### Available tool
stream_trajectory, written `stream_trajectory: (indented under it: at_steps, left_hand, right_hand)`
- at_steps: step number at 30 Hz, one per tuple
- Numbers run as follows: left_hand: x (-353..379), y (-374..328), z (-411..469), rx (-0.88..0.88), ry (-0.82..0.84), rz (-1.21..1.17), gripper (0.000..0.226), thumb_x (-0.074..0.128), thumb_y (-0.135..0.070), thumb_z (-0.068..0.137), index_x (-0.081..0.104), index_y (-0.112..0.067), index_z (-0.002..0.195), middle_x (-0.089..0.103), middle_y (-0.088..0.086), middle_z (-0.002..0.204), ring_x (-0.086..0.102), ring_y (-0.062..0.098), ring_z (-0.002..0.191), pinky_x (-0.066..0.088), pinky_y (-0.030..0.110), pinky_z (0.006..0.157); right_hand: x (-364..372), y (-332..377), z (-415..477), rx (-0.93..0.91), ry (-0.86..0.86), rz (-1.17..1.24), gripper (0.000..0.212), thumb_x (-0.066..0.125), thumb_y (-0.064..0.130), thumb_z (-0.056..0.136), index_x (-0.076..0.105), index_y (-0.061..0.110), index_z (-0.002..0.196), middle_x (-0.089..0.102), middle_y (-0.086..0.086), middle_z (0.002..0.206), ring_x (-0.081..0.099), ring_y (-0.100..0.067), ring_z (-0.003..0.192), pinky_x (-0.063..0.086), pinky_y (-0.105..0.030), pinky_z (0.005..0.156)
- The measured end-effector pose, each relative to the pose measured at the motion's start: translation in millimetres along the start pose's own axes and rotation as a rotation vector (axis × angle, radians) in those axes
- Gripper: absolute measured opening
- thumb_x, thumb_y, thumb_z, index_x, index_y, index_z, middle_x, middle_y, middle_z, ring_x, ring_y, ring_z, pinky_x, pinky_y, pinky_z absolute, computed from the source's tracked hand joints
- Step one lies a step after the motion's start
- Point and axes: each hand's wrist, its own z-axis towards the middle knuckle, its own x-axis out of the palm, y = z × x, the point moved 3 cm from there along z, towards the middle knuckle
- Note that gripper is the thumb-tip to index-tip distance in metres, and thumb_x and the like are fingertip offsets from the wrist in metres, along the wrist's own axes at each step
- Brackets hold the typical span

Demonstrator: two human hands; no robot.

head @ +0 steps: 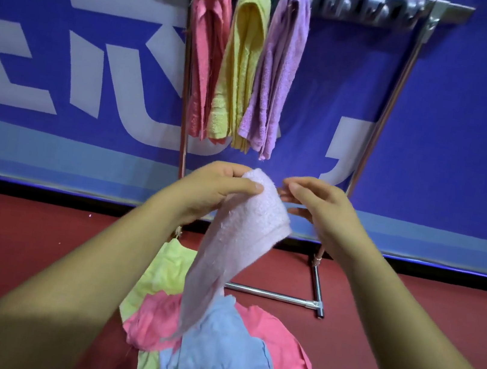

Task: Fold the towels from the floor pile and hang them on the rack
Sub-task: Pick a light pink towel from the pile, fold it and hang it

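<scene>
My left hand [220, 185] pinches the top edge of a pale pink towel [241, 234], which hangs down twisted toward the floor pile [221, 348]. My right hand [315, 204] is just right of that edge with curled fingers; whether it grips the towel is unclear. The pile holds pink, blue and yellow-green towels on the red floor. Ahead stands the metal rack [382, 116]. A pink towel [206, 52], a yellow towel [240, 67] and a purple towel [280, 69] hang folded from its top bar at the left.
The rack's top bar carries a row of grey hooks [366, 8] to the right of the hung towels. Its base bar [276, 296] lies on the red floor right behind the pile. A blue banner wall [464, 138] stands behind the rack.
</scene>
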Motion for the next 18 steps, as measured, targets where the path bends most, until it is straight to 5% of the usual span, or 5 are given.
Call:
stream_trajectory:
  at_steps: [4, 7, 14, 18]
  left_hand:
    - [-3.5, -44.8, 17.4, 0.002, 0.091, 0.038, 0.025, 0.058, -0.007, 0.095, 0.069, 0.0, 0.116, 0.073, 0.015, 0.112, 0.068, 0.021, 0.1, 0.05, 0.028, 0.088]
    - [-9.5, -75.7, 31.1, -0.002, 0.124, 0.093, 0.025, 0.056, -0.004, 0.095, 0.068, 0.004, 0.115, 0.073, 0.013, 0.107, 0.068, 0.017, 0.094, 0.052, 0.026, 0.084]
    - [-22.2, -120.1, 69.5, 0.011, 0.125, 0.259, 0.029, 0.069, -0.015, 0.086, 0.07, 0.004, 0.108, 0.06, 0.019, 0.091, 0.051, 0.024, 0.069, 0.035, 0.028, 0.056]
    - [-28.1, -129.4, 93.4, 0.015, 0.195, 0.383, 0.036, 0.069, -0.024, 0.092, 0.067, 0.009, 0.108, 0.062, 0.02, 0.097, 0.05, 0.029, 0.083, 0.043, 0.031, 0.064]
  right_hand:
    - [3.3, 47.5, 28.2, -0.056, 0.291, 0.183, 0.03, 0.054, 0.012, 0.101, 0.065, 0.005, 0.129, 0.068, -0.016, 0.129, 0.059, -0.036, 0.126, 0.042, -0.046, 0.112]
    - [-1.0, 75.8, 47.5, -0.053, 0.392, 0.172, 0.035, 0.061, 0.012, 0.096, 0.064, -0.002, 0.127, 0.066, -0.022, 0.124, 0.061, -0.036, 0.116, 0.042, -0.042, 0.108]
    - [-28.4, 121.9, 82.6, -0.095, 0.352, -0.001, 0.021, 0.065, 0.009, 0.094, 0.065, -0.011, 0.1, 0.064, -0.015, 0.089, 0.056, -0.023, 0.083, 0.046, -0.028, 0.076]
    - [-62.7, 141.2, 101.8, -0.189, 0.25, -0.105, 0.017, 0.067, 0.015, 0.095, 0.069, -0.002, 0.094, 0.065, -0.009, 0.084, 0.057, -0.02, 0.081, 0.046, -0.03, 0.076]
